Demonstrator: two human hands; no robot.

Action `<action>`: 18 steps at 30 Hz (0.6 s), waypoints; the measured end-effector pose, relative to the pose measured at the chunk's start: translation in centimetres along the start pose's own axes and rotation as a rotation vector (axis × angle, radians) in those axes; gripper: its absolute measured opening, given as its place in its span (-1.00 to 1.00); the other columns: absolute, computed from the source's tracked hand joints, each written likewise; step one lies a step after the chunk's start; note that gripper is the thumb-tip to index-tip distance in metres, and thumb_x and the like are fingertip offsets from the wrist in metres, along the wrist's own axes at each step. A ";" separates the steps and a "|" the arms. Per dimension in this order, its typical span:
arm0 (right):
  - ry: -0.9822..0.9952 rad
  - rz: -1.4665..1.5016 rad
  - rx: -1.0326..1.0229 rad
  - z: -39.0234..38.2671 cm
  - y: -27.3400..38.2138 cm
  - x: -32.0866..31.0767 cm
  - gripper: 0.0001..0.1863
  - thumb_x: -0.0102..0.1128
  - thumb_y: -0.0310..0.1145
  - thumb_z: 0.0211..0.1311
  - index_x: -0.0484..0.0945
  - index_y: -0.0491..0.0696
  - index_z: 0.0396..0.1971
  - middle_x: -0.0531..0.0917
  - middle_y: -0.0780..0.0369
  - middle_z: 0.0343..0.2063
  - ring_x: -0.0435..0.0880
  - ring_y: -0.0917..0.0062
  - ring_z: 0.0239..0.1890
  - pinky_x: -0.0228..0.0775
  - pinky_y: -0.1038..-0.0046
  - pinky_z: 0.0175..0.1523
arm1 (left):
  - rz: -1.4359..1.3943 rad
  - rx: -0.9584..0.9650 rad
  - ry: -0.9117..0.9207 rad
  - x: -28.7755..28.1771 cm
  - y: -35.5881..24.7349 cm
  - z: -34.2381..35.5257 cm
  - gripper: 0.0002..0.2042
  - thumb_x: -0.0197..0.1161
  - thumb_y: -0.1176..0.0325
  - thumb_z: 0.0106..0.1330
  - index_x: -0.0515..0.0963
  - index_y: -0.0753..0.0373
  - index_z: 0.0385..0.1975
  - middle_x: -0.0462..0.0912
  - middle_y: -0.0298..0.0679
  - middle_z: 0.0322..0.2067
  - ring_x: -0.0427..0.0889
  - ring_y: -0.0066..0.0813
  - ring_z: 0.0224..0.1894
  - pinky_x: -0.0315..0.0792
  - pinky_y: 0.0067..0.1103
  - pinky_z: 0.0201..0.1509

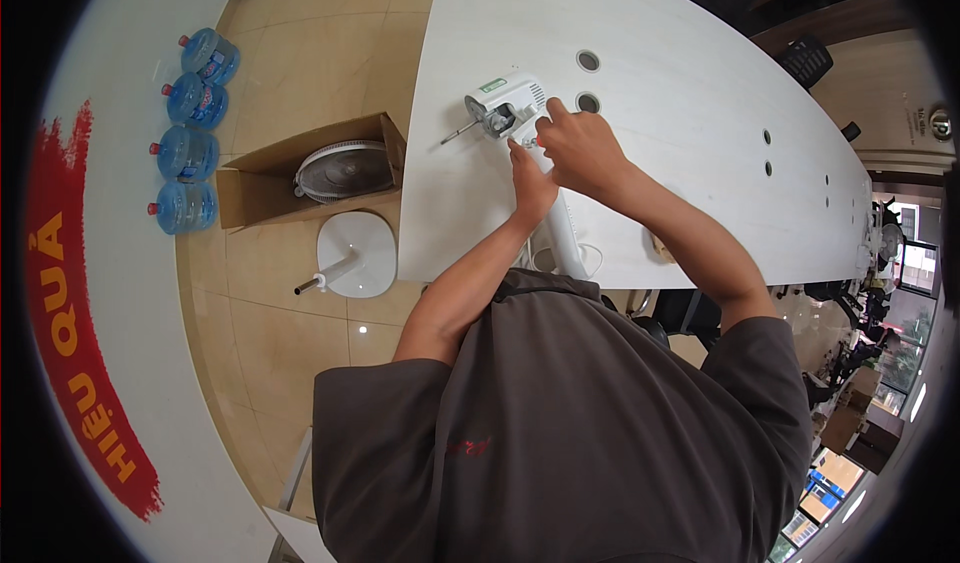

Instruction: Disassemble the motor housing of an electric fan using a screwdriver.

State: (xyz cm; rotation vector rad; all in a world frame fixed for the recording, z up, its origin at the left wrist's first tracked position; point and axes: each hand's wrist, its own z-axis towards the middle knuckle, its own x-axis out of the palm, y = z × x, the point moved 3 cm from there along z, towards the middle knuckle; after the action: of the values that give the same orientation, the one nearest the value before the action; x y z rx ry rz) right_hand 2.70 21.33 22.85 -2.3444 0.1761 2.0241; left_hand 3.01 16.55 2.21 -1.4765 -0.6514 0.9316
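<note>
A white fan motor head [512,98] lies on the table, its thin metal shaft pointing left. From it a white fan neck [564,238] runs back toward my body. My left hand [533,185] is closed round the neck just below the motor head, its thumb along the near side. Close beside it, my right hand [582,151] is closed with the fingers bent over the joint between head and neck. A small red spot shows under its fingers; what they pinch is too small to make out.
The white table [680,183] has round cable holes. On the floor at the left are a cardboard box [262,195] holding a fan grille [345,171], a white fan base [372,253] with a short pole, and several blue water bottles [187,153]. A white cord [597,260] lies near my body.
</note>
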 end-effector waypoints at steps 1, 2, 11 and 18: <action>-0.007 0.000 0.004 -0.1 -0.4 -0.3 -0.83 0.32 -0.53 -0.16 0.57 -0.17 -0.47 0.52 0.11 -0.39 0.64 0.23 -0.44 0.49 0.29 -0.35 | 0.017 -0.052 -0.107 -0.3 -0.1 -0.3 -0.13 0.45 0.34 0.03 0.03 0.45 0.29 0.33 0.16 0.12 0.37 0.04 0.20 0.22 -0.28 0.32; -0.065 0.054 0.045 -0.4 -1.3 -0.9 -0.82 0.34 -0.50 -0.10 0.58 -0.16 -0.43 0.54 0.10 -0.37 0.65 0.21 -0.40 0.49 0.29 -0.34 | 0.020 -0.045 -0.104 -0.6 0.0 -0.2 -0.13 0.45 0.34 0.03 0.03 0.45 0.29 0.33 0.16 0.12 0.37 0.04 0.20 0.22 -0.28 0.32; -0.389 0.727 0.735 -12.4 -14.1 7.2 -0.66 0.42 -0.23 0.11 0.63 -0.19 -0.24 0.65 0.20 -0.49 0.58 0.53 -0.48 0.45 0.48 -0.32 | 0.003 -0.178 0.041 -1.8 -1.2 -0.4 0.10 0.44 0.25 0.03 -0.29 0.65 0.34 0.08 0.33 0.28 0.15 0.14 0.35 0.09 -0.31 0.43; -0.458 1.343 1.378 -18.9 -13.0 26.3 -0.64 0.39 -0.19 0.17 0.63 -0.14 -0.15 0.61 0.33 -0.41 0.48 0.69 -0.44 0.36 0.56 -0.41 | 0.016 -0.176 0.064 -2.3 -0.1 -0.6 0.07 0.44 0.25 0.04 -0.24 0.57 0.37 0.10 0.29 0.29 0.16 0.11 0.35 0.09 -0.31 0.42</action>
State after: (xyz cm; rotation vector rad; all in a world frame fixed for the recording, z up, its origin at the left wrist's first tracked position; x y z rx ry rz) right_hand 26.49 30.72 -0.94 -0.7293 2.4824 1.4340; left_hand 2.32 14.29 2.69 -1.6631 -0.6895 0.8529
